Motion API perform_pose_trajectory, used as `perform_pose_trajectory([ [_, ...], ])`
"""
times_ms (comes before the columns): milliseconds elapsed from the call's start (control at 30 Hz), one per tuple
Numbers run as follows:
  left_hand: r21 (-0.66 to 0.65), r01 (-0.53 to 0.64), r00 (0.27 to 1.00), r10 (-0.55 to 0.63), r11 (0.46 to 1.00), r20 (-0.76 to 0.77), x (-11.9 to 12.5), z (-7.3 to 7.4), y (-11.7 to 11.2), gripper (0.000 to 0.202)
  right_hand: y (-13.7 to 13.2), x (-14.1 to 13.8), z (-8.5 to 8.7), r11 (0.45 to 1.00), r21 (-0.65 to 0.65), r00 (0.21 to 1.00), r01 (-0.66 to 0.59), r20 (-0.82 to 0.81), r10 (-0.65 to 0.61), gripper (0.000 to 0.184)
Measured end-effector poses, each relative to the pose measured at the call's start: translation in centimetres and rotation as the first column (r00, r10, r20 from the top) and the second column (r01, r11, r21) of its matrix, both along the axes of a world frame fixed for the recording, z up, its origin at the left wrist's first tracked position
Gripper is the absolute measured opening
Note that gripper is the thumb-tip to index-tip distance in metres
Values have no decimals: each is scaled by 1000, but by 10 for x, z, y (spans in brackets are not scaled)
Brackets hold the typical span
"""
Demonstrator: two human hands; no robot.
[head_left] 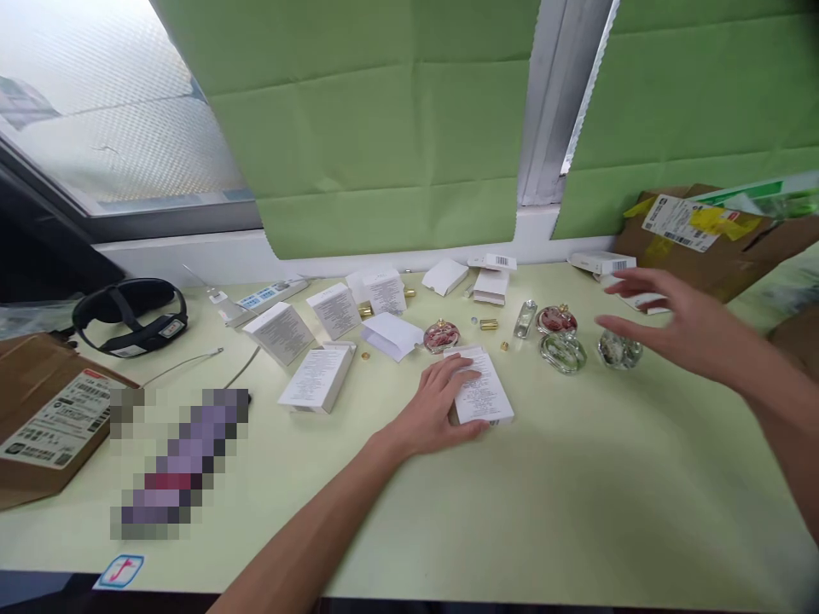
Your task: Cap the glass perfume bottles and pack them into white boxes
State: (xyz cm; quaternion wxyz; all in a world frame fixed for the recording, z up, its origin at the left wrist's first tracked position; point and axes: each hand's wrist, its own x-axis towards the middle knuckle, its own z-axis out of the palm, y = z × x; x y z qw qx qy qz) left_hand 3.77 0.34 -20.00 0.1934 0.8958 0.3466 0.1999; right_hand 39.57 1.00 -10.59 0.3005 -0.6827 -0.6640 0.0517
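My left hand (pixel 441 408) grips a flat white printed box (pixel 483 394) lying on the table, fingers over its top and thumb along the near edge. Raised at the right, my right hand (pixel 671 324) is empty, its thumb and fingers spread apart. Just below and left of it stands a faceted clear glass bottle (pixel 618 350). Left of that bottle are a round clear glass bottle (pixel 563 352) and a red one with a gold neck (pixel 556 320). Another red bottle (pixel 441 336) sits behind the gripped box.
More white boxes (pixel 318 377) and folded printed cards (pixel 280 333) spread across the back left. Gold caps (pixel 489 324) lie mid-table. A black head strap (pixel 131 320), a power strip (pixel 272 294), a pixelated purple item (pixel 185 460) and cardboard boxes (pixel 697 234) border the space.
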Motion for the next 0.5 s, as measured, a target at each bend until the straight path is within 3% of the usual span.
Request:
perform_pose_trajectory([
  [100,-2,2,1000,-2,1000,-6,0,0,0,67,44,-37,6,956,-284,963,-80,225,148,96],
  [200,-1,4,1000,-4,1000,-4,-1,0,0,66,85,-55,-4,903,-416,937,-106,264,231,111],
  [333,5,12,1000,-12,1000,8,-1,0,0,66,113,-62,-18,876,-471,906,-104,317,279,120],
  [500,3,18,1000,-18,1000,18,-1,-2,0,67,122,-63,-29,885,-444,900,-137,318,299,115],
])
